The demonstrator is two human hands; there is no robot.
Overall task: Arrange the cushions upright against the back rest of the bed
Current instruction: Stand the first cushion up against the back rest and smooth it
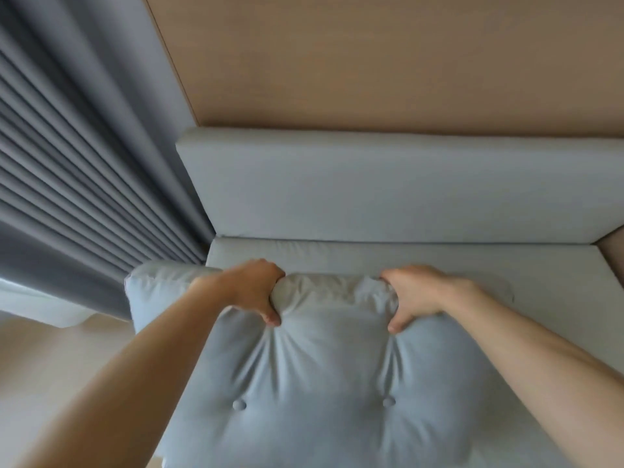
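Note:
A large light grey cushion (324, 373) with two fabric buttons fills the lower middle of the head view. My left hand (253, 292) grips its far edge left of centre, fingers curled over the top and thumb pressed into the front. My right hand (412, 295) grips the same edge right of centre in the same way. The fabric bunches between the hands. Beyond the cushion lies the grey mattress (405, 258), and behind that stands the padded grey back rest (371, 187). The cushion's far edge is short of the back rest.
Grey pleated curtains (84, 163) hang along the left side. A wooden wall panel (388, 59) rises above the back rest. Pale floor (44, 359) shows at the lower left, and a brown panel (613, 255) borders the bed at the right.

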